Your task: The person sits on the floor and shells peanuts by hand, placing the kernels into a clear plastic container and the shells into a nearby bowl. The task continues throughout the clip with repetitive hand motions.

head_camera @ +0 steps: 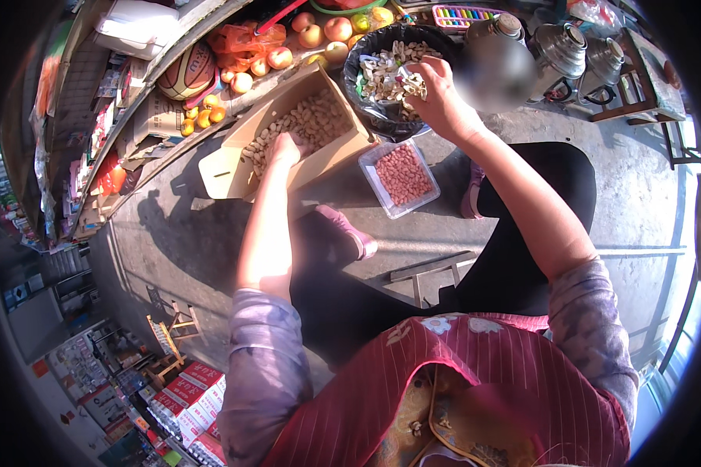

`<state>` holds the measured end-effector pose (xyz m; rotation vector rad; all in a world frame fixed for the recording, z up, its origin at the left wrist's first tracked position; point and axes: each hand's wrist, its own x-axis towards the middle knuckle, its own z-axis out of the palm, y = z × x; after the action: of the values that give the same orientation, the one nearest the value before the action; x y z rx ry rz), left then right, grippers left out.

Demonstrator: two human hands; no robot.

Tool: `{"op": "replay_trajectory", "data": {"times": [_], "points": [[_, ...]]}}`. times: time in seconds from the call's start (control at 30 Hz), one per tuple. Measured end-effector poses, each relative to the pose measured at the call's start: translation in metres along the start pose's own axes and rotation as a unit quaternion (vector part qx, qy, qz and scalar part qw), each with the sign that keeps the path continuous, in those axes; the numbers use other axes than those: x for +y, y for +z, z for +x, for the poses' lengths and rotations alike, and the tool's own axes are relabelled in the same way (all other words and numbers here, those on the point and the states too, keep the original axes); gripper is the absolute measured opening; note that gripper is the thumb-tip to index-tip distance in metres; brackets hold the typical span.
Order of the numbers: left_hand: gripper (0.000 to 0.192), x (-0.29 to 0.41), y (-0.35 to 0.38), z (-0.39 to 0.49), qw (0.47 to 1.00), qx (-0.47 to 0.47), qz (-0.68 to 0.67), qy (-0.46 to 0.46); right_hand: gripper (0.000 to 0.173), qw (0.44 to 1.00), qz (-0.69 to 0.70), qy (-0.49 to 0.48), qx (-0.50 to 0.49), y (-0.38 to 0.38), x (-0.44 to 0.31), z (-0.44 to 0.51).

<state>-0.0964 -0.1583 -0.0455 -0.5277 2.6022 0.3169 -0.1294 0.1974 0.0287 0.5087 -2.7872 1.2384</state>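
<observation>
My left hand [285,150] reaches into a cardboard box [333,160] of unshelled peanuts [315,119], its fingers partly hidden among them. Over a bin lined with a black plastic bag [385,127], my right hand [442,96] is held with bent fingers near pale peanut shells [412,86]; whether it grips any cannot be told. Shells and scraps fill the bin. On the floor between box and bin stands a clear plastic tub [435,197] with shelled, reddish peanuts [403,175] in it.
Apples [311,36], a basketball [190,73] and small orange fruit [203,118] lie on a shelf beyond the box. Metal flasks [558,51] stand right of the bin, near a wooden stool [654,76]. A small chair [172,335] and red-white cartons [193,388] are lower left.
</observation>
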Motion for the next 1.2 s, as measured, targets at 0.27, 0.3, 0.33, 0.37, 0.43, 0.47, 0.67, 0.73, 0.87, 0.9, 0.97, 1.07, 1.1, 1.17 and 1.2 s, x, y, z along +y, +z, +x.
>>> {"op": "replay_trajectory", "data": {"times": [0.27,0.3,0.33,0.37,0.43,0.47,0.67,0.73,0.87,0.9,0.97,1.07,1.1,1.17,1.2], "points": [[0.018,0.033,-0.044,-0.047,0.964,0.005,-0.263,0.047,0.024,0.997,0.038,-0.031,-0.056,-0.001,-0.023,-0.006],[0.014,0.045,-0.049,-0.065,0.950,0.019,-0.300,0.089,0.025,0.990,0.110,-0.032,-0.080,-0.001,-0.028,-0.009],[0.010,0.057,-0.051,-0.085,0.932,0.033,-0.335,0.133,0.023,0.978,0.169,-0.017,-0.117,-0.002,-0.033,-0.014],[0.009,0.070,-0.049,-0.106,0.896,0.042,-0.400,0.187,0.021,0.957,0.248,-0.023,-0.147,-0.002,-0.037,-0.019],[0.012,0.092,-0.042,-0.143,0.854,0.058,-0.455,0.245,0.016,0.920,0.334,0.011,-0.203,0.003,-0.046,-0.026],[0.014,0.100,-0.040,-0.157,0.844,0.028,-0.484,0.228,0.014,0.900,0.373,0.047,-0.222,0.005,-0.049,-0.029],[0.021,0.125,-0.022,-0.182,0.734,-0.003,-0.662,0.152,0.010,0.814,0.505,0.112,-0.263,0.013,-0.049,-0.036],[0.020,0.126,-0.021,-0.179,0.667,-0.026,-0.731,0.144,0.010,0.821,0.492,0.109,-0.267,0.014,-0.050,-0.036],[0.018,0.126,-0.021,-0.177,0.655,-0.075,-0.743,0.113,0.015,0.787,0.562,0.111,-0.229,0.012,-0.056,-0.036],[0.019,0.125,-0.022,-0.177,0.663,-0.079,-0.738,0.103,0.016,0.795,0.546,0.107,-0.241,0.011,-0.056,-0.035],[0.020,0.124,-0.022,-0.177,0.683,-0.080,-0.720,0.091,0.018,0.810,0.513,0.096,-0.268,0.008,-0.055,-0.032],[0.023,0.123,-0.020,-0.175,0.698,-0.081,-0.704,0.107,0.020,0.786,0.551,0.098,-0.262,0.009,-0.053,-0.031],[0.025,0.123,-0.018,-0.175,0.704,-0.081,-0.698,0.105,0.021,0.777,0.564,0.104,-0.260,0.010,-0.052,-0.032],[0.028,0.122,-0.013,-0.174,0.713,-0.087,-0.683,0.133,0.020,0.788,0.549,0.087,-0.264,0.012,-0.049,-0.032],[0.030,0.122,-0.009,-0.173,0.715,-0.093,-0.674,0.162,0.019,0.795,0.539,0.076,-0.267,0.014,-0.049,-0.033]]}}
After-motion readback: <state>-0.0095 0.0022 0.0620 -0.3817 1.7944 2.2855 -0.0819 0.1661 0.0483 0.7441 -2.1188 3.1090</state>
